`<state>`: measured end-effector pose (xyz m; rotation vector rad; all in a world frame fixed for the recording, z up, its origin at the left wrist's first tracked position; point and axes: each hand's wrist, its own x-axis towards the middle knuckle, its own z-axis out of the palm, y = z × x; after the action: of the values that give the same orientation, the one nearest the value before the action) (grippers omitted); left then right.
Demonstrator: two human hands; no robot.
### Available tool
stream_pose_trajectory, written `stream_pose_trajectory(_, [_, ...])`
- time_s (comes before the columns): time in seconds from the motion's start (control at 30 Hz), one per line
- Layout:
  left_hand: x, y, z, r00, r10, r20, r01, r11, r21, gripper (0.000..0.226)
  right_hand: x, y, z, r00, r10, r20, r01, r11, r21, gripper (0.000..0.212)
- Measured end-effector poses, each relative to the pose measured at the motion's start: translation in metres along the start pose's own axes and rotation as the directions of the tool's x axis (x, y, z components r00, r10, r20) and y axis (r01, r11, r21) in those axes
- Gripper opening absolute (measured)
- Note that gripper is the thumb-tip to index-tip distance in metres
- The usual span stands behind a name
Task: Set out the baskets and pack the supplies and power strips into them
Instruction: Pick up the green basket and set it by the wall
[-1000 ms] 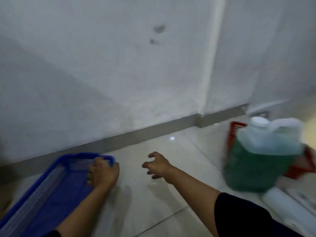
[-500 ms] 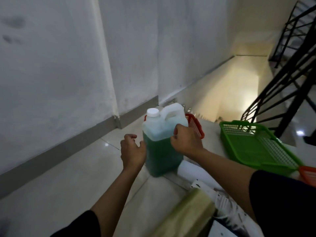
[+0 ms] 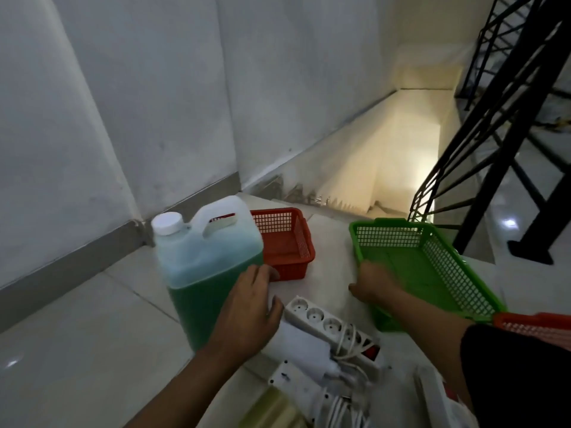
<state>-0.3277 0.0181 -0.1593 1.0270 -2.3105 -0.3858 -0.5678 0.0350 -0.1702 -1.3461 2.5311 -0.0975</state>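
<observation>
A clear jug of green liquid (image 3: pixel 210 261) with a white cap stands on the tiled floor. My left hand (image 3: pixel 247 307) lies flat against its right side, fingers apart. Behind the jug sits a small red basket (image 3: pixel 287 242), nothing visible in it. To the right lies a green basket (image 3: pixel 432 267); my right hand (image 3: pixel 374 284) grips its near left rim. A white power strip (image 3: pixel 330 322) lies between my hands, its cord bundled. Another white power strip (image 3: pixel 296 381) lies nearer to me.
A second red basket (image 3: pixel 534 329) peeks out behind my right sleeve. A greenish roll (image 3: pixel 272 409) and a white box (image 3: pixel 432 396) lie at the bottom edge. Beyond the baskets a stairwell (image 3: pixel 386 168) drops down, with a black railing (image 3: pixel 494 125) on the right. The wall runs along the left.
My view swung right, away from the blue basket. My right hand left the jug and took the green basket's rim. My left hand shifted to the jug's right side.
</observation>
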Motion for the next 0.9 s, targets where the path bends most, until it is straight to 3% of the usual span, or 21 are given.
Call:
stream_pose_trajectory(0.1, [0.018,0.015,0.030,0.996,0.023,0.091,-0.023,1.000,-0.005,0.029,0.008,0.028,0.028,0.986,0.026,0.166,-0.024,1.000,-0.014,0.053])
stream_pose_trajectory(0.17, [0.030,0.023,0.047,0.992,0.011,0.126,-0.009,1.000,-0.013,0.029,0.011,0.041,0.044,0.978,0.033,0.204,-0.031,0.999,-0.013,0.061])
stream_pose_trajectory(0.37, [0.046,0.037,0.075,0.975,0.042,0.218,-0.043,0.999,-0.003,0.030,0.003,0.057,0.059,0.998,0.004,0.070,0.005,0.993,-0.122,0.025])
stream_pose_trajectory(0.53, [0.054,0.040,0.069,0.977,0.032,0.212,-0.032,0.999,-0.004,0.029,0.006,0.041,0.039,0.972,0.190,-0.136,-0.173,0.977,0.127,0.017])
stream_pose_trajectory(0.63, [0.061,0.045,0.055,0.983,0.026,0.180,-0.025,1.000,-0.006,0.026,0.006,0.032,0.019,0.933,0.225,-0.281,-0.171,0.964,0.204,0.017])
stream_pose_trajectory(0.77, [0.071,0.052,0.025,0.993,0.043,0.113,-0.045,0.999,0.015,0.032,-0.005,0.014,-0.004,0.875,0.095,-0.475,-0.024,0.988,0.153,0.021])
stream_pose_trajectory(0.9, [0.078,0.060,-0.017,0.995,0.098,0.026,-0.101,0.990,0.099,0.057,-0.021,-0.017,-0.031,0.740,-0.075,-0.668,0.166,0.983,0.074,0.033])
